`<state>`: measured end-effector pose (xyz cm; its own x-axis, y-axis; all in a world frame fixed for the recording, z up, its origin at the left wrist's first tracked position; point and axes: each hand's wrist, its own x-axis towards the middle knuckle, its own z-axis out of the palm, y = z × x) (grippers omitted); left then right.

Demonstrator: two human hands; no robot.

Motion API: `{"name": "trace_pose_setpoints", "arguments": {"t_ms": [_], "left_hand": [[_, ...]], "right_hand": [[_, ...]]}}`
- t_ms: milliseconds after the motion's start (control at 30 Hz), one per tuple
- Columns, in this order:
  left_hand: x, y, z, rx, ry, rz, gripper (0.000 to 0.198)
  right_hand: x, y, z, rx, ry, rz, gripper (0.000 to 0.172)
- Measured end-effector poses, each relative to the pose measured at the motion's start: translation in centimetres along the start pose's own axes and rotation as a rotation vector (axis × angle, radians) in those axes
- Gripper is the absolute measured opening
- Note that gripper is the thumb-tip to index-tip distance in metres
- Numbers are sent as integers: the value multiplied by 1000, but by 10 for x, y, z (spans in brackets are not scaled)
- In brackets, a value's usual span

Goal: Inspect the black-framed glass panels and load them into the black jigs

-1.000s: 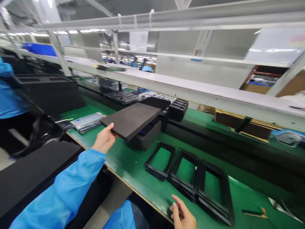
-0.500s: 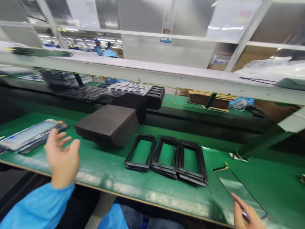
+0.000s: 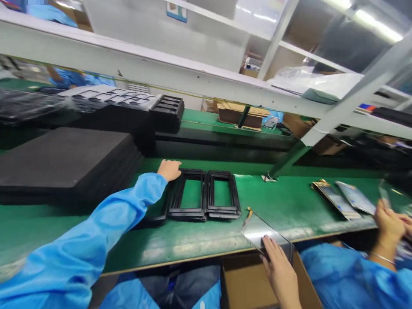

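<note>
black rectangular frames (image 3: pixel 188 213) lie in three side-by-side stacks; a glossy panel (image 3: pixel 257 231) slants across the worktop (image 3: pixel 206 240) edge.

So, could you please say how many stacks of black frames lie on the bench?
3, side by side: the right stack, the middle stack, and the left stack, partly covered by the left sleeve. Any more behind that would be hidden.
</note>
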<state>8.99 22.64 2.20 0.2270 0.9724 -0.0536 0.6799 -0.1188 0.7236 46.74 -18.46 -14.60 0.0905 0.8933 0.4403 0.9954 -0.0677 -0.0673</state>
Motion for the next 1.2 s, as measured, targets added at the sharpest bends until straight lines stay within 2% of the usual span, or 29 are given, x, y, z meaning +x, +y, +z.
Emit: {"name": "trace_pose_setpoints", "arguments": {"t_ms": [67, 133, 200, 267, 300, 367, 433, 467, 500, 567, 667, 833, 1067, 1200], "left_hand": [[-2, 3, -9, -117, -43, -11, 34], [-14, 4, -21, -276, -80, -7, 43], [-36, 3, -30, -439, -91, 0, 56], [-68, 1, -32, -560, -70, 2, 61], [-86, 0, -30, -606, -57, 1, 61], [-123, 1, -20, -699, -44, -5, 56], [-156, 4, -5, -834, -47, -18, 52], [-170, 6, 2, -890, -46, -18, 50], [-181, 7, 9, -936, -47, -10, 47], [-198, 8, 19, -989, -55, 13, 42], [-210, 7, 25, -1026, -82, 46, 37], [-217, 4, 24, -993, -83, 84, 34], [-220, 4, 19, -840, 38, 156, 34], [-222, 6, 16, -812, 36, 158, 30]], "right_hand": [[0, -2, -17, -14, 40, 1, 48], [4, -4, -39, -11, 84, 56, 45], [10, -11, -63, 64, 202, 158, 33], [19, -29, -86, 252, 324, 298, 25], [24, -42, -94, 381, 373, 378, 28], [38, -76, -103, 667, 427, 591, 49], [51, -115, -103, 998, 388, 735, 77], [57, -134, -100, 1148, 337, 769, 84], [63, -153, -96, 1266, 288, 786, 86], [70, -183, -86, 1404, 209, 811, 79], [73, -208, -72, 1497, 133, 835, 69], [67, -218, -58, 1563, 72, 859, 69], [68, -227, -59, 1589, 15, 877, 69], [71, -230, -63, 1608, 14, 886, 69]]}}
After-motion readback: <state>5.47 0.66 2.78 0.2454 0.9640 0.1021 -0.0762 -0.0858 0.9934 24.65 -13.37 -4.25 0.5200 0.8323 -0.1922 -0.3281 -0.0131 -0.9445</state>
